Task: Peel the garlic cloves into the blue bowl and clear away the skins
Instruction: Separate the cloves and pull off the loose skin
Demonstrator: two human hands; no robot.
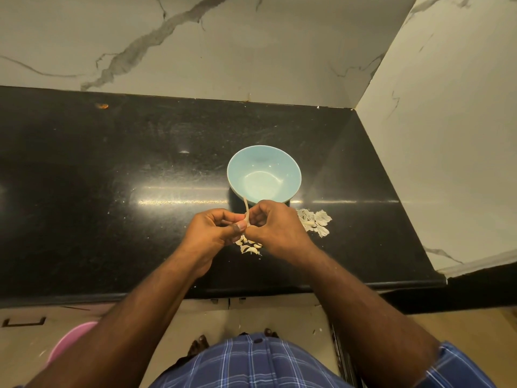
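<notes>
Both hands are pinching one garlic clove [246,219] just near of the blue bowl [264,175]: left hand [215,228] gripping, right hand [275,228] pulling skin. Bowl's looking empty; keep strips dropping w/ the skins [314,221] on worktop [112,177], not in bowl.

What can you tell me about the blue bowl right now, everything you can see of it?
The round, glossy light-blue bowl, ceramic by its look, stands upright on the black speckled stone counter, just beyond the left hand and right hand. Its inside looks empty, showing only light reflections. The near rim is partly hidden behind the right hand's fingers and a strip of pale garlic skin; contact cannot be told.
</notes>
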